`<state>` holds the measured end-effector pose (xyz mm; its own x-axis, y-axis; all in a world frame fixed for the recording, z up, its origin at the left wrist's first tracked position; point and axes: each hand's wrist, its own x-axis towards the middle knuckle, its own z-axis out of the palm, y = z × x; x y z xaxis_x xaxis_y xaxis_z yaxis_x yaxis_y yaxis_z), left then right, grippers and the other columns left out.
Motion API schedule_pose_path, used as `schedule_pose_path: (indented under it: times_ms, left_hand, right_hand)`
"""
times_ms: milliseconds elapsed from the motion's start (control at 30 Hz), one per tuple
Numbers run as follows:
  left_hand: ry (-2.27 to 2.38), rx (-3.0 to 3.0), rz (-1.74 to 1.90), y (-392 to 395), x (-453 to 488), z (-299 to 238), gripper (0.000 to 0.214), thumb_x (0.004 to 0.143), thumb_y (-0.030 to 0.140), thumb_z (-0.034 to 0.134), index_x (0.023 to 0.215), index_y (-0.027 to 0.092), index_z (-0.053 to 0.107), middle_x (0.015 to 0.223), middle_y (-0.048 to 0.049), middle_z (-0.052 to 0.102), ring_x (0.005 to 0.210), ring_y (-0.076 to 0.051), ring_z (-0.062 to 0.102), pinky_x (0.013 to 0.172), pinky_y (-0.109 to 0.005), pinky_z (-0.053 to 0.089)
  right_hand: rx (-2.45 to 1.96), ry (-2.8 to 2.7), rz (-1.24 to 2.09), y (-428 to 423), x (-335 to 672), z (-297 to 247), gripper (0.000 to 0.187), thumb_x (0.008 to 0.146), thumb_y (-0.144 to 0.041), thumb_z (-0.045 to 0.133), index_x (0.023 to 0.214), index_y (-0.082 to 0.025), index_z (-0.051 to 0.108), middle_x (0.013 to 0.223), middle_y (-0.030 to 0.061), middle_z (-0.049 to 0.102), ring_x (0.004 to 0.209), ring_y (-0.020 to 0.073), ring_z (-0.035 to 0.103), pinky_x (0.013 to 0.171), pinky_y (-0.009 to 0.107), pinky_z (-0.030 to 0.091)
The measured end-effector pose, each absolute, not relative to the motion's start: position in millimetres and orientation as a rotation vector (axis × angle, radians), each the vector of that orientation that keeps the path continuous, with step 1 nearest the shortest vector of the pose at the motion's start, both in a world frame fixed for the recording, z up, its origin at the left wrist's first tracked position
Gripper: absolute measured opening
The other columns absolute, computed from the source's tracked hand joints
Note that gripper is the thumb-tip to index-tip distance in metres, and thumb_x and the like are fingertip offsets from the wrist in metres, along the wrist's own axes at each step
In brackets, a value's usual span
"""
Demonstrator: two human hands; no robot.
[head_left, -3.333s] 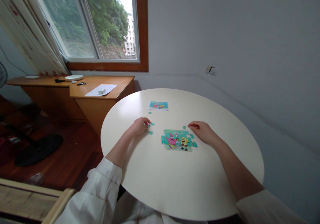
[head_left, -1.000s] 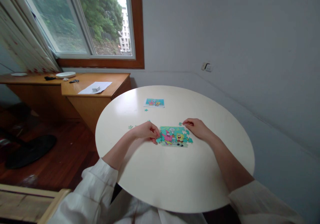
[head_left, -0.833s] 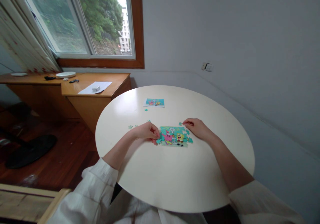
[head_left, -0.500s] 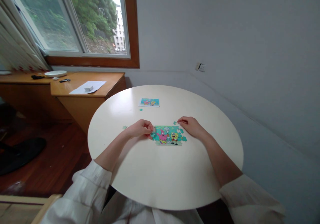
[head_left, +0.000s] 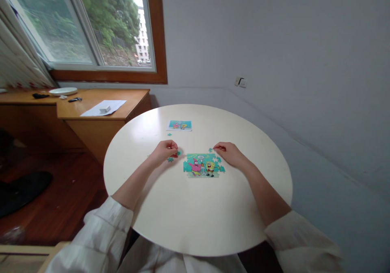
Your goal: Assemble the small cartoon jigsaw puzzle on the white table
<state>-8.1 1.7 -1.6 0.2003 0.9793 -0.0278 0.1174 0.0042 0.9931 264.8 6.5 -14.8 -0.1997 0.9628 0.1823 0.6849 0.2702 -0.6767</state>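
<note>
A partly joined cartoon jigsaw puzzle lies on the round white table, with uneven gaps along its left and right edges. Left of it and slightly above the tabletop, my left hand pinches a teal puzzle piece. Another loose teal piece rests just below those fingers. Beyond the puzzle's upper right corner, my right hand has its fingertips closed at the edge of a small teal piece. A single loose piece lies farther back.
A reference picture card lies toward the back of the white table. At the left stands a wooden desk bearing a paper sheet, a small white box and a white plate.
My left hand has moved left and up, away from the puzzle's left edge, with a piece in its fingers. A loose piece below it now shows. My right hand has hardly moved.
</note>
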Motion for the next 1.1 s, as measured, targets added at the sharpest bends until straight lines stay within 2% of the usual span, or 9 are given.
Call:
schedule_pose_path:
  times_ms: [433,567,767,933,1100]
  left_hand:
    - [1.098,1.467,0.998,-2.4,0.4,-3.8,0.014,0.055,0.016,0.062,0.060,0.014,0.048,0.052,0.0042,0.051,0.054,-0.010,0.055,0.057,-0.023,0.043]
    - [1.013,1.461,0.967,-7.9,8.4,-2.1,0.019,0.055,0.019,0.065,0.062,0.014,0.047,0.049,0.0062,0.049,0.054,-0.010,0.054,0.060,-0.025,0.044]
    - [0.921,1.420,0.922,-13.9,16.5,-1.0,0.027,0.054,0.022,0.069,0.064,0.014,0.045,0.053,0.0053,0.053,0.053,-0.007,0.052,0.059,-0.022,0.041]
    - [0.872,1.381,0.918,-13.1,16.7,-4.4,0.033,0.053,0.025,0.072,0.064,0.014,0.043,0.060,0.0046,0.054,0.056,-0.007,0.053,0.059,-0.022,0.041]
    - [0.876,1.391,0.913,-13.1,17.2,-6.4,0.033,0.053,0.026,0.072,0.064,0.014,0.043,0.059,0.0050,0.053,0.055,-0.007,0.053,0.059,-0.022,0.042]
  right_hand:
    - [-1.404,-1.890,0.650,4.6,258.5,-14.6,0.021,0.073,-0.030,0.049,0.079,-0.014,0.063,0.070,0.0033,0.061,0.063,0.0124,0.052,0.060,0.025,0.040]
    - [-1.236,-1.886,0.606,-8.8,231.4,-5.2,0.022,0.076,-0.028,0.048,0.084,-0.015,0.064,0.078,0.0051,0.061,0.068,0.0128,0.053,0.065,0.026,0.042]
    - [-0.951,-2.142,0.607,-27.6,195.0,-1.8,0.024,0.077,-0.020,0.051,0.098,-0.021,0.064,0.084,0.0043,0.059,0.074,0.0129,0.054,0.070,0.027,0.043]
    - [-0.960,-2.153,0.631,-31.2,189.7,-3.7,0.020,0.075,-0.018,0.054,0.091,-0.021,0.066,0.082,0.0035,0.061,0.076,0.0133,0.055,0.071,0.026,0.042]
    - [-1.013,-2.054,0.717,-33.5,186.4,-1.0,0.015,0.072,-0.016,0.055,0.082,-0.017,0.065,0.078,0.0026,0.062,0.069,0.0116,0.053,0.066,0.025,0.043]
